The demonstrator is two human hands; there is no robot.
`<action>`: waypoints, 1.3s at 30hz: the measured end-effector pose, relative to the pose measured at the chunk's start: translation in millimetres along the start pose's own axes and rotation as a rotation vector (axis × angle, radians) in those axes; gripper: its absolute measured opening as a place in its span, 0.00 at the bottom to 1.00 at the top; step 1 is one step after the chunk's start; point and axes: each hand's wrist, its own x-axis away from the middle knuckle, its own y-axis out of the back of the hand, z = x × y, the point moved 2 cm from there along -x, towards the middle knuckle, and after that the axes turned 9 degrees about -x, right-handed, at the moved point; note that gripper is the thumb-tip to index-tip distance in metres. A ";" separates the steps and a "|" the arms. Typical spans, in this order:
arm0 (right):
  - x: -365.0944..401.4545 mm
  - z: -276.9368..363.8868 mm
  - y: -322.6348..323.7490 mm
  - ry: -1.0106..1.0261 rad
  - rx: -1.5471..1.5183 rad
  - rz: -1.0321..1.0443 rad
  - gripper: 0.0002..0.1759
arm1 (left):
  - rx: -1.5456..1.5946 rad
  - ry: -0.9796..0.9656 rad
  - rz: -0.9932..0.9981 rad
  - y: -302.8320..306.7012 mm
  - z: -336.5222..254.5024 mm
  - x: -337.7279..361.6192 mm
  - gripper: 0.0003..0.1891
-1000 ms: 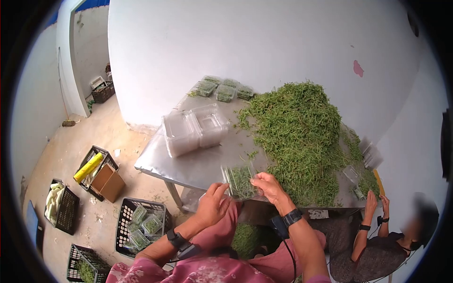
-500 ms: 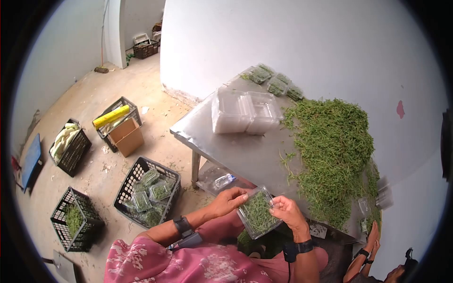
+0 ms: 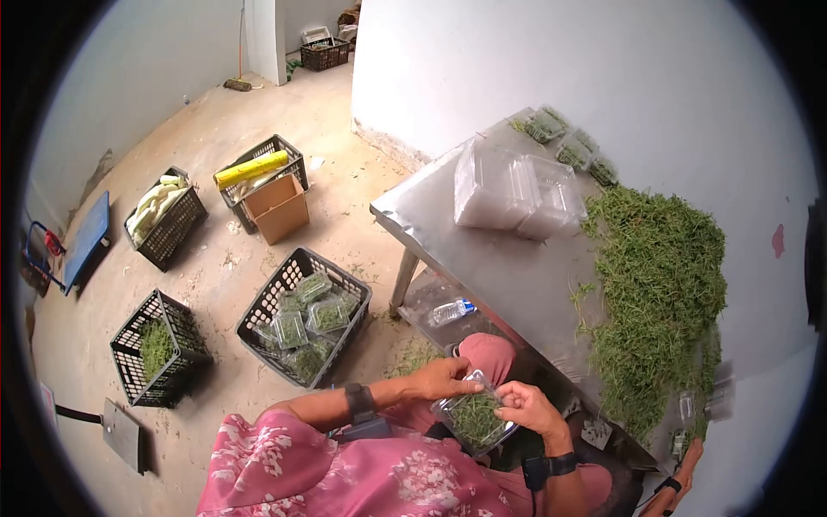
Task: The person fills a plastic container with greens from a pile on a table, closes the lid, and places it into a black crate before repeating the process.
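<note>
A clear plastic box (image 3: 476, 422) full of green stems is held over my lap, tilted toward me. My left hand (image 3: 445, 380) grips its upper left edge, thumb on top. At its right side, my right hand (image 3: 531, 408) pinches the edge between thumb and fingers. Just beyond my hands is the metal table (image 3: 517, 267), bearing a large heap of loose greens (image 3: 659, 293) on its right. Stacked clear boxes (image 3: 491, 189) stand farther back, and several filled boxes (image 3: 573, 151) lie at the far edge.
On the floor to the left, a black crate (image 3: 336, 270) holds several filled boxes. Other crates contain greens (image 3: 156, 349), pale vegetables (image 3: 158, 207) and a yellow roll (image 3: 251, 170). A water bottle (image 3: 450, 312) lies on the table's lower shelf. Another person's hand (image 3: 687, 474) shows at lower right.
The view has shifted, so the table and crates appear farther right and the crates higher. Both hands still hold the box, now lower in the view and closer to my body.
</note>
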 end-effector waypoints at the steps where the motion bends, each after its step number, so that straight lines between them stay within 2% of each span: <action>1: 1.2 -4.9 0.2 0.001 -0.027 0.001 0.16 | -0.067 0.073 0.103 7.8 -12.4 1.5 0.25; 6: 6.6 1.0 0.1 0.025 -0.035 -0.009 0.16 | -0.156 -0.010 0.031 17.5 -41.6 8.5 0.27; 11: 1.7 -1.4 -3.7 0.016 -0.094 0.052 0.17 | -0.215 0.024 -0.026 24.7 -58.7 10.9 0.26; 18: -12.1 -22.4 -12.8 -0.018 -0.096 0.110 0.18 | -0.285 -0.046 -0.056 11.9 -42.9 9.0 0.22; 24: -4.5 -15.6 -17.3 -0.015 -0.080 0.045 0.18 | -0.350 -0.052 -0.079 7.7 -39.6 7.5 0.22; 30: 3.0 -16.8 -20.5 -0.004 -0.059 -0.027 0.18 | -0.301 -0.020 0.006 14.5 -43.0 9.7 0.22; 39: 1.2 -20.1 -24.6 -0.016 -0.171 -0.079 0.19 | 0.228 0.058 0.129 15.1 -10.5 12.9 0.18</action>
